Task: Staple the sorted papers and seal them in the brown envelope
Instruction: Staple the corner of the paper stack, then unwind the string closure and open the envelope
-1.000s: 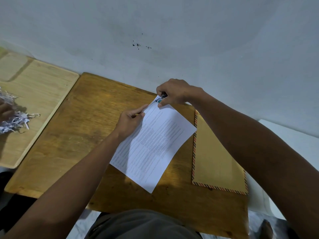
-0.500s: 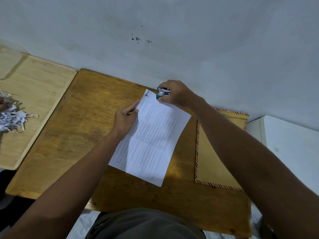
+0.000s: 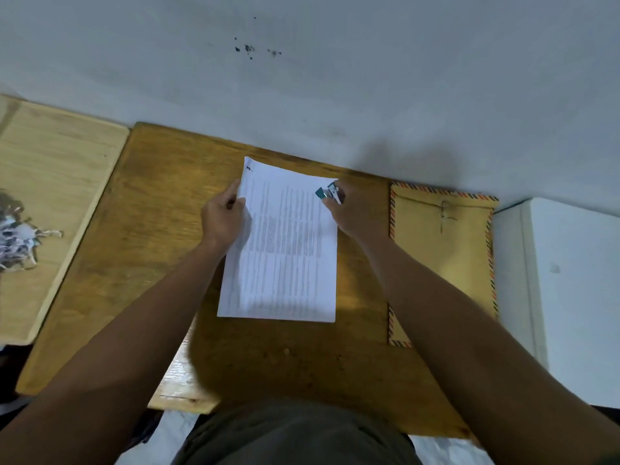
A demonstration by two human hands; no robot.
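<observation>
Papers (image 3: 285, 250) had turned since a second earlier: the stack that had lain slanted across the desk (image 3: 151, 203) now sat nearly square to the person, its long edges running away from the body and its far end close to the wall (image 3: 335, 78). A dark mark, most likely a staple, showed at the far left corner of the top sheet, the corner where the right hand had been working a second before. That right hand (image 3: 349, 213) had moved over to the far right corner and was curled round a small teal and silver stapler (image 3: 329, 194), whose nose reached over the edge of the sheets there. The left hand (image 3: 223, 218) had slid down the left edge and pinched the stack partway along it, fingers curled onto the paper to keep it from sliding. I judged that one staple was already in and a second was about to go into the opposite corner, so the stapling half of the job looked close to done. The envelope (image 3: 443, 263) lay flat on the desk just to the right of the papers, partly under the right forearm, its flap end toward the wall and its string fastener showing; it was untouched and nothing had gone into it yet. Shredded paper (image 3: 16, 236) sat on a pale board (image 3: 60, 182) well off to the left
</observation>
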